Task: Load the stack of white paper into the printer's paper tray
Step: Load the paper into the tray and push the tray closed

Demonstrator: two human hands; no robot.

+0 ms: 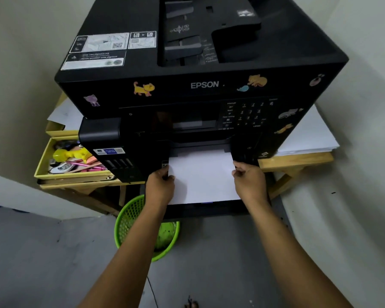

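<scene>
At the left of the frame, a yellow tray [41, 162] sits on the wooden tabletop [296, 162], full of pens and small things, with a yellow toy on top. Below it, near the middle, a green basket [129, 221] stands on the grey floor [31, 252], partly hidden by the person's left arm. The left hand [159, 187] grips the left edge of the stack of white paper [203, 177], with the thumb on top and the fingers curled under. The stack lies flat in the middle of the frame, on the printer's black paper tray [207, 210], which sticks out below it. The far end of the paper is just at the dark slot in the front of the printer [187, 70]. The big black printer fills the top of the frame and has cat stickers on it. The right hand [250, 182] pinches the right edge of the stack. At the right of the frame, more white sheets [309, 136] lie on the tabletop beside the printer.
</scene>
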